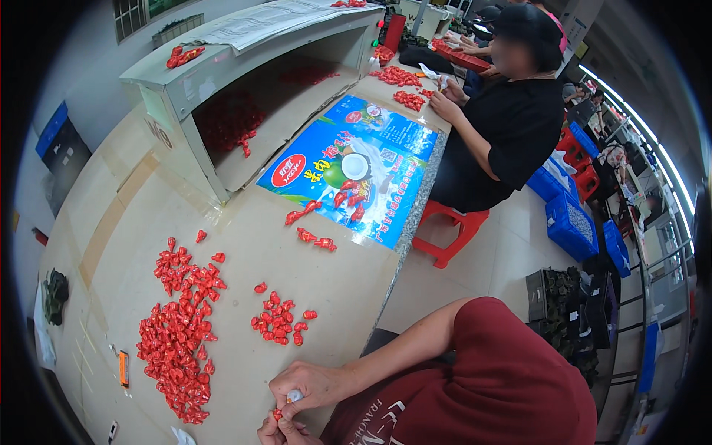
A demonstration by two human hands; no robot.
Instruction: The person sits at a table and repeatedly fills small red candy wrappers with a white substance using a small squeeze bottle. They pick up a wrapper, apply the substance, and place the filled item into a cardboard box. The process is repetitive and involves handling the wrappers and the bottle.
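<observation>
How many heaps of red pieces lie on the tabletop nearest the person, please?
2: a large heap on the left and a small heap to its right. Both show clearly.

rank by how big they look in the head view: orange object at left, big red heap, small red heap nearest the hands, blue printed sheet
1. Blue printed sheet
2. Big red heap
3. Small red heap
4. Orange object

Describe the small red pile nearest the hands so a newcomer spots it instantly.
On the beige tabletop, find the long, large red heap. In the picture, the small pile lies to its right, just above the right hand; a clear gap and far fewer pieces set it apart.
</observation>
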